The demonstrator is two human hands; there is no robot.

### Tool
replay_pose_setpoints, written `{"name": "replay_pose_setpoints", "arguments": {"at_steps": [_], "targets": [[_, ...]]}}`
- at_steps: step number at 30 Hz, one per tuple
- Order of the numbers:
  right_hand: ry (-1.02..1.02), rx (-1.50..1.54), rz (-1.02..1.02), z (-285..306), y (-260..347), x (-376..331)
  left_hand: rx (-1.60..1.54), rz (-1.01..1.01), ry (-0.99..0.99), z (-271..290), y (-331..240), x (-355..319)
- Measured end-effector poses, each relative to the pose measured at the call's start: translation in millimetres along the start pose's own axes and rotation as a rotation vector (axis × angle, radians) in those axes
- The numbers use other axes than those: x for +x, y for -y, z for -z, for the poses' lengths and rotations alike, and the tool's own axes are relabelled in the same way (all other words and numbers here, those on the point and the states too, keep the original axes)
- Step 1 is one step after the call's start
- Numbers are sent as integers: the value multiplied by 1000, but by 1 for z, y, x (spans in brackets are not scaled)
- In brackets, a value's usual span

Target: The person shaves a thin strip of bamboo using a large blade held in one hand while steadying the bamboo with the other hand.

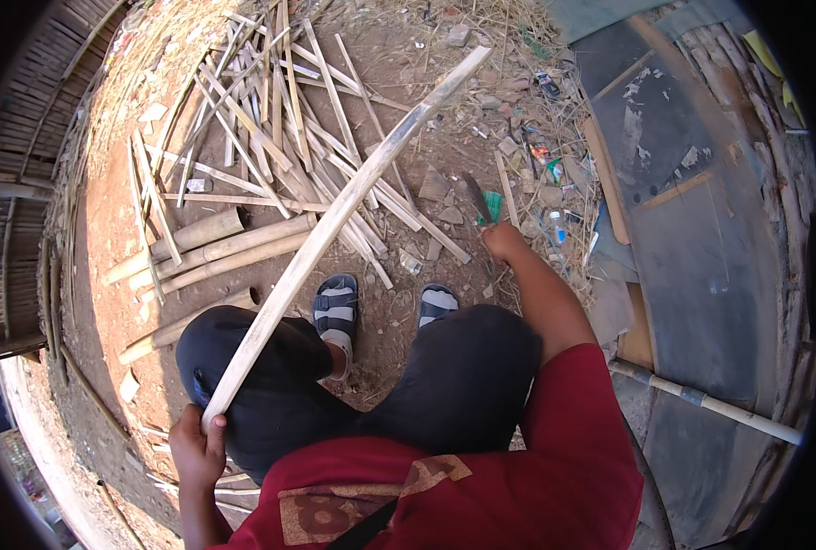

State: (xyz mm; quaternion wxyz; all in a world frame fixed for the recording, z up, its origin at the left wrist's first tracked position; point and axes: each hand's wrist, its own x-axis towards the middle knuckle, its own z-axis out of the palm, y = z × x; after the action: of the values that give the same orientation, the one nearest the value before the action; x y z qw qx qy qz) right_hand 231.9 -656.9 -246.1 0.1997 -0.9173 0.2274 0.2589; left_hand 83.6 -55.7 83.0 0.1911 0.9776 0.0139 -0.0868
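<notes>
My left hand [199, 447] is closed on the near end of a long, pale bamboo strip [334, 215]. The strip slants over my left knee and reaches up to the far right, past the pile of cut strips. Out to the right, my right hand [506, 242] is closed around the handle end of a knife [477, 197]. Its dark blade points away from me and is apart from the bamboo strip. The knife's handle is mostly hidden by my fingers.
A heap of split bamboo strips [270, 110] lies ahead on the dirt. Several round bamboo poles [234, 252] rest at the left. Litter and stones [541, 165] are scattered at the right, beside dark panels [692, 257]. A bamboo wall [14, 266] stands far left.
</notes>
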Motion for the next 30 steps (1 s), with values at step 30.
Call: {"name": "replay_pose_setpoints", "arguments": {"at_steps": [30], "targets": [[-56, 484, -139, 210, 83, 60, -120, 67, 34, -8, 24, 4]]}}
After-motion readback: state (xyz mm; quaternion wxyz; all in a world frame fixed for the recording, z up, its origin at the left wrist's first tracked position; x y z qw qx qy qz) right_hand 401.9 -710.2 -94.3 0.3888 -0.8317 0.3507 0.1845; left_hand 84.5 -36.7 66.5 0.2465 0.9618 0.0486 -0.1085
